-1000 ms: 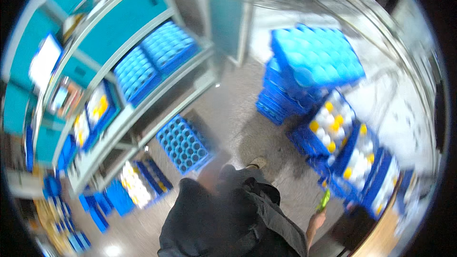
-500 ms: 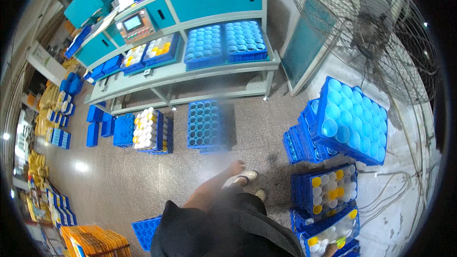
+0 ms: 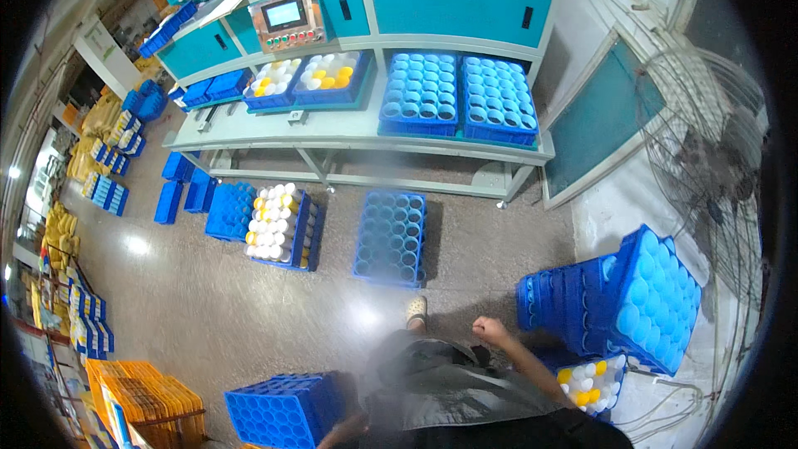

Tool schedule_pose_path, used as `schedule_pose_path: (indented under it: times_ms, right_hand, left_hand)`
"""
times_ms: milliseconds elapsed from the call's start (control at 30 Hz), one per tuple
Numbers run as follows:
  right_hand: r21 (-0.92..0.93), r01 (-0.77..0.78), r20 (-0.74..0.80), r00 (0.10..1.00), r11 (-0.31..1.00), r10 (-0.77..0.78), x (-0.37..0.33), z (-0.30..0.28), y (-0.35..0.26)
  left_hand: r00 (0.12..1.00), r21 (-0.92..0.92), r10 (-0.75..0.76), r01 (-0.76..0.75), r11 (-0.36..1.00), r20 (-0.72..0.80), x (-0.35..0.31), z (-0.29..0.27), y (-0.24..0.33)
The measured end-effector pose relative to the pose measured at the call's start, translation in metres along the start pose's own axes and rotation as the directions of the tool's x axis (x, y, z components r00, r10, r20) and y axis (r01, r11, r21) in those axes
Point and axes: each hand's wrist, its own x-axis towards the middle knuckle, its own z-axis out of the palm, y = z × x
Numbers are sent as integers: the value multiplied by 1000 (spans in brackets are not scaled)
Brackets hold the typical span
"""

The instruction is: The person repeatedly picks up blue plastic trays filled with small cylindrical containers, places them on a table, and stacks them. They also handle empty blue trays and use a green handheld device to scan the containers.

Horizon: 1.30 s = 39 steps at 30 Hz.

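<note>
My right hand [image 3: 490,330] swings out in front of my body, above the floor, with its fingers curled in and nothing seen in them. Right of it rises a stack of blue crates [image 3: 565,303], topped by a tilted crate of light-blue cups [image 3: 661,299]. My left arm [image 3: 345,431] shows only as a strip of skin at the lower edge, beside a blue crate with round cells [image 3: 278,411]; its fingers are hidden. Ahead on the floor lies a blue crate of cups [image 3: 389,237], partly blurred.
A teal and grey machine bench [image 3: 374,143] spans the far side, holding crates of light-blue cups [image 3: 420,91] and white and yellow pieces [image 3: 328,76]. A crate stack with white and yellow pieces [image 3: 278,224] stands on the floor. Orange crates [image 3: 145,399] sit near left; a wire fan [image 3: 706,150] stands right.
I have stepped toward the bench, which looks nearer. My left arm has swung back from in front of me, and my right hand has come forward from beside the crates of white and yellow pieces.
</note>
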Motion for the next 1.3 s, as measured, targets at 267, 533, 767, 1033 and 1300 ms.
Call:
schedule_pose_path:
  times_ms: [267,533,767,1033,1300]
  right_hand:
    - [-155,56,-175,981,986,-83,108,-147,-64]
    - [-108,-5,-512,858,994,-51,225,-333,-96]
    - [-317,177,-787,499,932,-362,417,-543,-140]
    - [-596,-123,-433,882,794,-188,535,-636,-131]
    - [-671,-123,-408,884,731,-226,539,-643,-137]
  left_hand:
    - [977,-134,202,-209,969,-66,55,-74,133]
    - [984,79,153,-146,986,-94,85,-109,192]
    - [543,113,296,-345,932,-786,119,-243,477]
    - [77,390,539,-606,693,-839,103,-303,898]
    - [275,317,496,-503,804,-824,119,-293,930]
